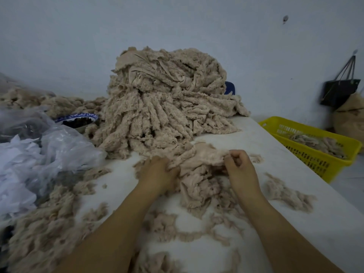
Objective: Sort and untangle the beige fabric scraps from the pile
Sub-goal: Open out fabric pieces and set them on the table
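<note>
A tall pile of beige fuzzy fabric scraps (pixel 165 99) rises at the back of the white table (pixel 307 209). In front of it lies a smaller bunch of beige scraps (pixel 199 174), which both hands hold. My left hand (pixel 159 172) grips the bunch's left side, its fingertips buried in the cloth. On the right, my right hand (pixel 239 164) pinches the bunch's upper edge with curled fingers. Loose beige scraps and fluff (pixel 285 192) are scattered around my forearms.
Crumpled clear plastic bags (pixel 43 152) cover the left side, with a blue-rimmed bowl (pixel 78 120) behind them. More beige scraps (pixel 45 229) lie at the near left. A yellow basket (pixel 319 160) with scraps sits off the table's right edge. A black bag (pixel 340 91) hangs on the wall.
</note>
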Motion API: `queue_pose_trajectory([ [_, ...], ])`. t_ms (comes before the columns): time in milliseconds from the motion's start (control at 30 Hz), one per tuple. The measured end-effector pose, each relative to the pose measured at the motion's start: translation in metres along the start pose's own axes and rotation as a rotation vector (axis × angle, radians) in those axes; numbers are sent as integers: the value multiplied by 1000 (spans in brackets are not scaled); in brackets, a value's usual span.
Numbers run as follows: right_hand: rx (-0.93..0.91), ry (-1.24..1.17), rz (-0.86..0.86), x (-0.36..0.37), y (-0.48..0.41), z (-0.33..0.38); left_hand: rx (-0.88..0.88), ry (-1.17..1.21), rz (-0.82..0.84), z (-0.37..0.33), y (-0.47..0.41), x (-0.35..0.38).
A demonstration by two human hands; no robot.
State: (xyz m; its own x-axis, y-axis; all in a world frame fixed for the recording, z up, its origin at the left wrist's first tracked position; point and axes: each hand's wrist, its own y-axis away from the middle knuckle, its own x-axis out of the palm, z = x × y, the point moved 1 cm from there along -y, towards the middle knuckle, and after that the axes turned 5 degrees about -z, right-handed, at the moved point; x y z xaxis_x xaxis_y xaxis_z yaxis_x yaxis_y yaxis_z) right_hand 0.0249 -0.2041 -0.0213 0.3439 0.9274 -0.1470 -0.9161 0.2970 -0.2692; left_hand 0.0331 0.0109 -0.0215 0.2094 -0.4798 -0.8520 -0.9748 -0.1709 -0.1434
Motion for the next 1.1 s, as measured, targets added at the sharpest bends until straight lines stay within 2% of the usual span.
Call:
queue_pose_trajectory([
  [67,-4,-6,-50,0,0,-1,-48,234,-126,2,-2,-4],
  [167,-32,7,-118,-3,-1,-3,-188,808,-293,8,-6,-16],
  [233,-27,0,-136,-5,-2,-4,-302,1165,-315,11,-6,-21],
  [300,-14,15,-141,-6,-2,-4,-400,1419,-298,11,-6,-24],
  [400,14,10,-189,-8,-3,-3,-496,1641,-301,14,-11,-26],
  [600,72,-25,-274,-13,-5,-3,-583,1844,-284,19,-9,-32],
  [700,26,123,-238,-11,-3,-3,-489,1839,-214,10,-6,-33],
  [767,-74,231,-207,-9,0,0,-408,1813,-130,-1,-1,-34],
  [900,-257,231,14,4,12,15,-272,1693,47,-23,11,-32],
  [967,-337,308,139,12,17,18,-220,1645,114,-29,14,-29],
  [1100,-383,386,308,22,20,17,-119,1619,175,-35,20,-31],
])
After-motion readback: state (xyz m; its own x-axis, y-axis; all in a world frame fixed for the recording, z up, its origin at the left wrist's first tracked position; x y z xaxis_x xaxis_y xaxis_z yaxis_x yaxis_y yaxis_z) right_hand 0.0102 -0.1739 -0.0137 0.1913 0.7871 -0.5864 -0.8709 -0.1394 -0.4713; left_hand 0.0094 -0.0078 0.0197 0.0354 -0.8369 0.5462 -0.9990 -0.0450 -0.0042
